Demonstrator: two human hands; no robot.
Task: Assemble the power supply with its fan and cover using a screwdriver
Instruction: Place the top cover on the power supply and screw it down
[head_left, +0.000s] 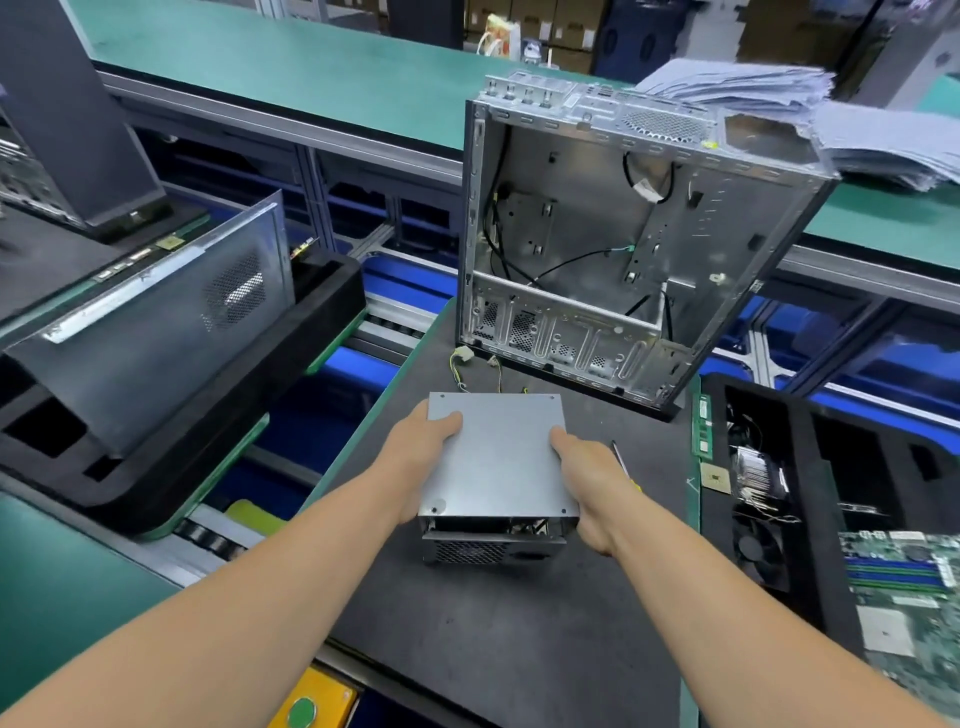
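A grey metal power supply (498, 462) sits on the dark work mat (519, 639), its flat cover on top and a mesh grille facing me. My left hand (421, 457) grips its left side with the thumb on the cover. My right hand (589, 478) grips its right side, thumb on the cover too. Yellow and black wires (467, 364) trail from its far end. A screwdriver (623, 462) lies on the mat just right of my right hand, partly hidden by it.
An open, empty computer case (623, 249) stands upright behind the power supply. A black foam tray (831, 493) on the right holds a fan, a chip, memory and a motherboard. Another case (156, 332) lies on a tray at left. Stacked papers (831, 119) sit far right.
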